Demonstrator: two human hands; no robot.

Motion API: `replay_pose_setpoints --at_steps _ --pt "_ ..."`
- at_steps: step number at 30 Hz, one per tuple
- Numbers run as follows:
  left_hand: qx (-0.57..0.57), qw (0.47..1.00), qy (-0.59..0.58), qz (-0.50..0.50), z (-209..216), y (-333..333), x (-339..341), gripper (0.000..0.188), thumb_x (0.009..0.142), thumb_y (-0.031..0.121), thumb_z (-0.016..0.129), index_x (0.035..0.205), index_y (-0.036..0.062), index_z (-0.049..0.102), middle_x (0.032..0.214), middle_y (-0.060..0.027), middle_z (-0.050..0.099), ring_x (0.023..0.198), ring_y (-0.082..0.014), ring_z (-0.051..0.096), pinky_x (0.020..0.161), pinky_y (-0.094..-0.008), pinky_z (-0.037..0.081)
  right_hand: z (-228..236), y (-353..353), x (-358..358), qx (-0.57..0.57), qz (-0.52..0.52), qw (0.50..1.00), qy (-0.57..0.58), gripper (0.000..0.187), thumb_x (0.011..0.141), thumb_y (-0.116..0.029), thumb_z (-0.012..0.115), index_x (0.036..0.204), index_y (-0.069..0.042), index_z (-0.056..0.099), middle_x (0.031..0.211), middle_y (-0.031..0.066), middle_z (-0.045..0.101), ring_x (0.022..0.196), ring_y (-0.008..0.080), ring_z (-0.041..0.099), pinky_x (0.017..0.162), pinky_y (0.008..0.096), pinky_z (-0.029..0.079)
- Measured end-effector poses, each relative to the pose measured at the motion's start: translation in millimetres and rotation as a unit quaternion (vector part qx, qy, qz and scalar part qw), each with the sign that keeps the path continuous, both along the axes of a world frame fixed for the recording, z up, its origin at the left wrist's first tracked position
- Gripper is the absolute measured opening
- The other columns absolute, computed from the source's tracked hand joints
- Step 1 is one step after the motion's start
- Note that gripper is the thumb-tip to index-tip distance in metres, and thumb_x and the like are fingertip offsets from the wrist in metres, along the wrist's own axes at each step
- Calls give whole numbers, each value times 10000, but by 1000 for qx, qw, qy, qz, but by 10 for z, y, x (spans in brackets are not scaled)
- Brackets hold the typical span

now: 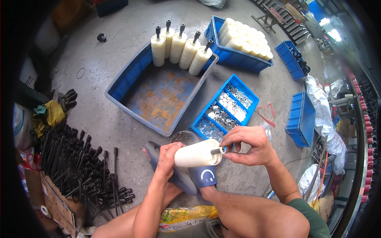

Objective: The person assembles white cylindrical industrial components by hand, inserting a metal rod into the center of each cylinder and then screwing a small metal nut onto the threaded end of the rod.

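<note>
My left hand (pixel 168 158) is closed round the near-left end of a cream-white plastic roller (pixel 194 155), held above my feet. A dark metal shaft (pixel 215 151) sticks out of the roller's right end. At the tip of that shaft, the thumb and fingers of my right hand (pixel 250 146) come together in a pinch. Whatever small part they may hold is too small to make out. Beyond the roller lies a blue divided tray (pixel 195 126) of washers, nuts and small white rings. Close behind the roller sits a round bowl (pixel 184 137) of tiny metal parts.
Ahead, a large blue bin (pixel 131 113) holds several upright rollers (pixel 158 50) with shafts. Behind it, another blue crate (pixel 238 57) is packed with rollers. Black rods (pixel 79 166) are heaped at my left beside a cardboard box (pixel 59 202). A blue crate (pixel 300 119) stands right.
</note>
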State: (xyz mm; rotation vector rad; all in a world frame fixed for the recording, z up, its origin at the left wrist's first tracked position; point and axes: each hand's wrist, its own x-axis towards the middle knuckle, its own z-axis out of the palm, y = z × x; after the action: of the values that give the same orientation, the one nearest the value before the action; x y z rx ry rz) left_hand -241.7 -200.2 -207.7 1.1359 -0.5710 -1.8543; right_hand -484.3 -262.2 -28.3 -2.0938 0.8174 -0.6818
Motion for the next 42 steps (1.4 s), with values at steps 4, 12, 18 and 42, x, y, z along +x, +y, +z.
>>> replay_pose_setpoints --at_steps 4,12,18,42 --pt "6 1000 -5 -2 -5 -1 -8 342 946 261 556 895 -31 727 825 -91 722 734 -154 654 713 -284 497 45 17 2 7 -2 999 32 250 758 -25 814 991 -35 723 948 95 730 714 166 700 555 257 532" --pt "10 1000 10 8 -15 8 25 336 957 241 548 906 -38 729 830 -99 728 733 -163 667 713 -285 507 -118 -233 -63 -18 -30 998 45 236 822 -139 797 1023 -27 744 884 78 725 734 184 699 622 282 535" --pt "32 996 68 51 -148 1 2 326 978 233 533 941 -26 728 868 -98 732 771 -173 684 738 -294 526 -1597 -854 -434 -149 -217 907 328 253 839 -249 771 1053 -119 740 898 105 682 795 294 685 714 408 548" --pt "60 985 113 116 -147 -13 -2 301 977 220 556 969 -30 723 909 -100 734 806 -165 683 757 -269 515 -2308 -903 -221 -120 -347 895 252 231 758 -109 750 932 -12 633 903 213 633 842 431 656 759 500 547"
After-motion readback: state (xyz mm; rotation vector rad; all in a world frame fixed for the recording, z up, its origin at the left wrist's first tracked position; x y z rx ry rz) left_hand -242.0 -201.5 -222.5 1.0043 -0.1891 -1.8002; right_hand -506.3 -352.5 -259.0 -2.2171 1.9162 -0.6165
